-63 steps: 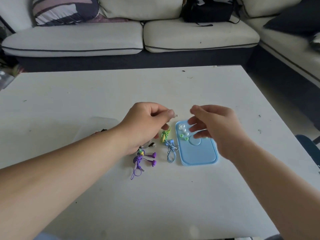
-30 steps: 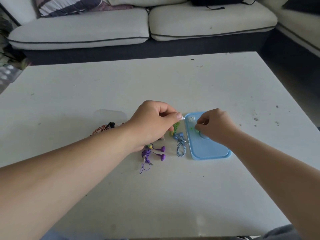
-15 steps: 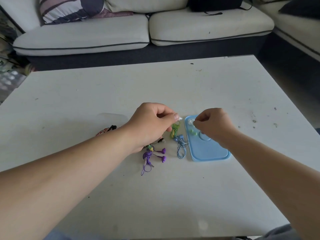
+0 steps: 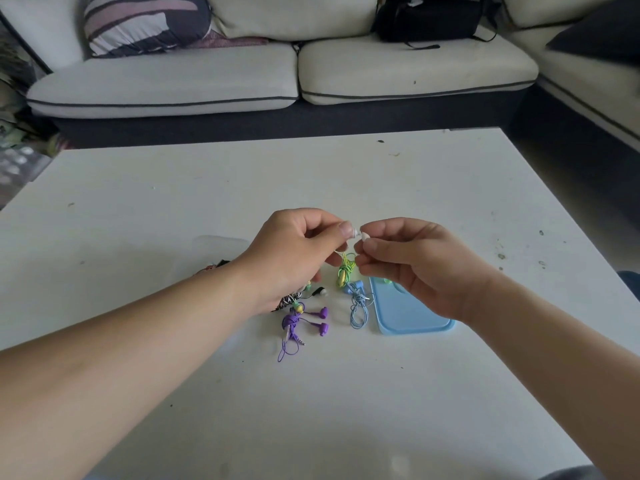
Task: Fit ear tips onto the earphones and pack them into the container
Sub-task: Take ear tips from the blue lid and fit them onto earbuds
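Earphone bundles (image 4: 292, 322) on table (image 4: 311, 410), just left of lid (image 4: 408, 317); cushion (image 4: 145, 22) on sofa (image 4: 166, 84) behind table.

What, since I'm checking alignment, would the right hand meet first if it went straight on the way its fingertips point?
Probably the white earbud pinched by the left hand; the right hand holds an ear tip beside it, depth unclear.

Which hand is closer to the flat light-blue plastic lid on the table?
Right. The right hand hovers over the far end of the flat light-blue plastic lid; the left hand sits off to its left, beyond the coiled blue earphones.
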